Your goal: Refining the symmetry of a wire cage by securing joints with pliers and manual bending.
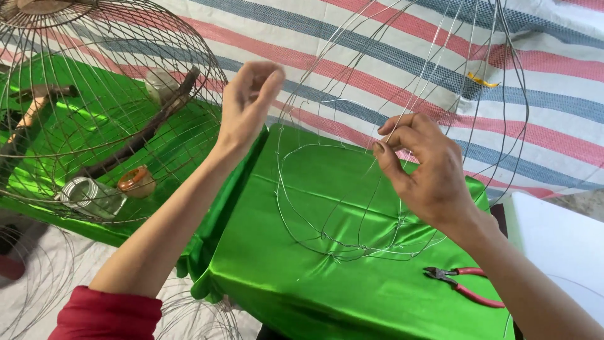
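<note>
A half-built cage frame of thin silver wire point(327, 208) stands on a table draped in shiny green cloth point(314, 289). My right hand point(428, 170) pinches one of its upright wires between thumb and forefinger. My left hand point(248, 104) is raised to the left of the frame, fingers loosely curled, perhaps on a fine wire too thin to make out. Red-handled pliers point(465, 286) lie on the cloth below my right wrist.
A finished domed wire cage point(94, 113) with wooden perches sits at the left on green cloth, with a coil of wire point(91, 195) and an orange roll point(136, 181) inside it. A striped sheet point(440, 56) hangs behind. A white surface point(560, 245) lies at right.
</note>
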